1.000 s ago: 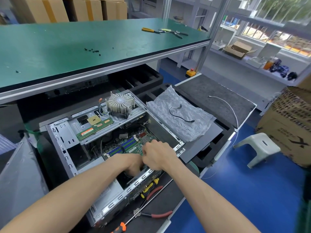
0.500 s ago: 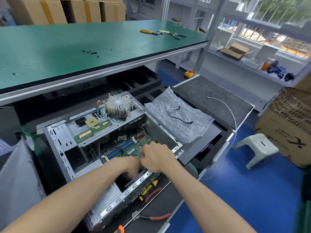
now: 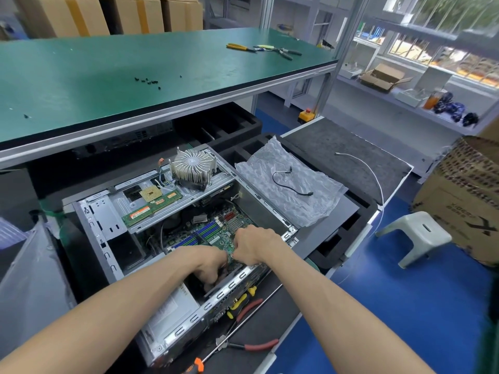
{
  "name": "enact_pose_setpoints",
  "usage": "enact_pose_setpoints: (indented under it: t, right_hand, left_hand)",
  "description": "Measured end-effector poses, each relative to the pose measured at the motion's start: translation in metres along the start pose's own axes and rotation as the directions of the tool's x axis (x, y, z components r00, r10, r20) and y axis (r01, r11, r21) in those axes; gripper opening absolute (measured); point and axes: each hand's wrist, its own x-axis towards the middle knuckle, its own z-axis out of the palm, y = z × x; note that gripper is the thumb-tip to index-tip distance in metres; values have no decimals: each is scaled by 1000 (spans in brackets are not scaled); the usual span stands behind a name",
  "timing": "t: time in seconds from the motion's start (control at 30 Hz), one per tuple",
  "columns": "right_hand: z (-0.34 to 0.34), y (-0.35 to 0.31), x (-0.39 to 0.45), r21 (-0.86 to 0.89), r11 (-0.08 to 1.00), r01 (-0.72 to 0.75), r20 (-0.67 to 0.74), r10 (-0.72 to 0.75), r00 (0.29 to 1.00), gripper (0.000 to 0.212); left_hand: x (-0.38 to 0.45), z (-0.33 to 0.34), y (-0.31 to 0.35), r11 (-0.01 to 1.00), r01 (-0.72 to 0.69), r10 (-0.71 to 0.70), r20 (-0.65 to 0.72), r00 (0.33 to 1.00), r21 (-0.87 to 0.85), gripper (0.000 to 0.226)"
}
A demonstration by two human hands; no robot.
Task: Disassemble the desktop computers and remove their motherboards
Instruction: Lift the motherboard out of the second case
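Note:
An open desktop case (image 3: 189,327) lies on its side on black foam below the bench. Inside it sits the green motherboard (image 3: 213,233) with blue memory slots. Both my hands are in the case at the board's near edge. My left hand (image 3: 210,265) reaches down with its fingers curled under that edge. My right hand (image 3: 256,245) is curled on the board's near corner beside it. Their fingertips are partly hidden. A finned heatsink (image 3: 193,164), a CPU chip (image 3: 150,194) and a memory stick (image 3: 151,207) lie on the case's drive bracket.
Bubble wrap (image 3: 291,195) with a black cable (image 3: 291,184) lies right of the case. Red-handled pliers (image 3: 253,346), a yellow-black tool (image 3: 240,300) and an orange screwdriver (image 3: 198,365) lie in front. The green bench (image 3: 108,76) holds several screws (image 3: 148,81). A stool (image 3: 415,236) stands at right.
Both hands stay at the near edge of the motherboard. The left hand has sunk slightly deeper into the case; the view has shifted a little.

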Motion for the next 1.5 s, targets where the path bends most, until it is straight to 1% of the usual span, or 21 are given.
enact_pose_setpoints:
  t: [0.07,0.17,0.23,0.3,0.33,0.37,0.47,0.53,0.57,0.63,0.7,0.77,0.8,0.83,0.93,1.17,1.3,1.33,1.43,1.5]
  right_hand:
    - [0,1,8,-29,999,-29,84,31,996,14]
    - [3,-1,19,-77,995,-58,191,71,979,15]
    - [6,-2,23,-109,993,-53,247,79,966,11]
    - [7,-3,25,-132,990,-45,281,81,956,20]
    - [7,-4,26,-142,989,-40,289,80,954,24]
    - [8,-4,27,-151,988,-31,295,75,953,23]
    - [9,-4,28,-157,988,-10,303,58,951,11]
    - [11,-3,30,-159,987,-2,305,51,951,10]
    - [12,-3,31,-161,987,2,307,48,950,14]
    - [13,-3,33,-173,985,14,313,42,949,19]
    - [15,-2,36,-184,983,31,315,29,949,12]
    - [16,-2,39,-183,982,39,314,21,949,8]
    - [16,-2,40,-181,982,45,317,15,948,8]
    - [16,-2,41,-177,983,54,325,7,946,9]
    - [14,-3,43,-173,982,81,359,-13,933,15]
    - [9,-3,42,-168,981,97,366,-29,930,21]
    - [7,-4,45,-122,989,82,387,-29,922,19]
    - [8,-5,46,-116,990,76,398,-23,917,19]
    - [9,-9,48,-106,992,64,447,-10,895,27]
    - [8,-10,49,-107,992,68,463,-10,886,30]
  left_hand:
    - [-2,-3,-1,1000,8,-8,-2,1000,-5,18]
    - [-2,-7,-3,998,-11,10,-12,1000,-54,10]
    - [-3,-9,-5,997,-19,17,-17,1000,-74,14]
    - [-1,-8,-7,996,-22,21,-22,1000,-84,22]
    - [-1,-8,-7,997,-26,24,-23,999,-77,25]
    - [-1,-8,-6,998,-32,31,-25,999,-60,27]
    - [3,-4,-3,999,-51,51,-23,998,-9,23]
    - [5,-2,2,998,-53,52,13,999,28,8]
    - [5,-1,5,998,-58,57,31,998,34,2]
    - [7,0,7,998,-65,63,44,997,27,12]
    - [8,-1,7,999,-47,46,29,998,21,4]
    - [9,-1,4,1000,-29,29,7,1000,-5,19]
    - [10,-2,1,999,-28,28,-1,1000,-27,23]
    - [10,-4,-2,998,-32,31,-12,999,-46,23]
    - [13,-9,-14,993,-22,15,-56,998,-118,10]
    - [23,-8,-23,981,-44,32,-66,997,-190,15]
    - [25,-10,-25,983,-45,31,-80,996,-175,8]
    - [25,-11,-25,988,-32,20,-76,997,-154,11]
    - [27,-10,-23,997,36,-35,9,999,-71,38]
    - [30,-8,-23,998,61,-60,48,997,-20,46]
